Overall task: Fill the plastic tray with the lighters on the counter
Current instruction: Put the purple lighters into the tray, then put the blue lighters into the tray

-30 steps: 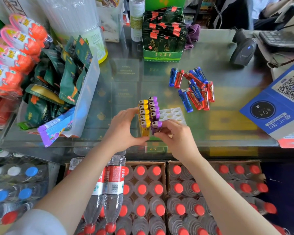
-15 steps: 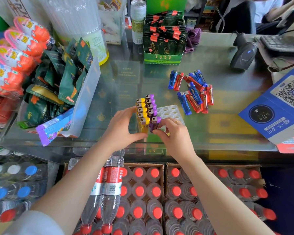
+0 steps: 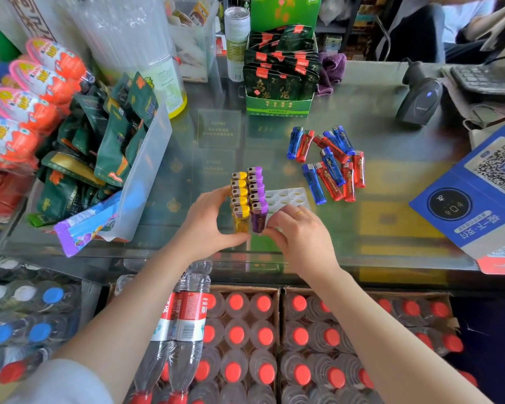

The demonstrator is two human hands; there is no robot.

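Lighters (image 3: 330,164) (loose) on glass counter (image 3: 391,199)

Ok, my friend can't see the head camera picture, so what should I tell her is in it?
Two bare hands, the left hand and the right hand, steady a white plastic tray on a glass shop counter; its left side holds upright rows of yellow lighters and purple lighters. A loose pile of red and blue lighters lies just beyond the tray's empty holes.
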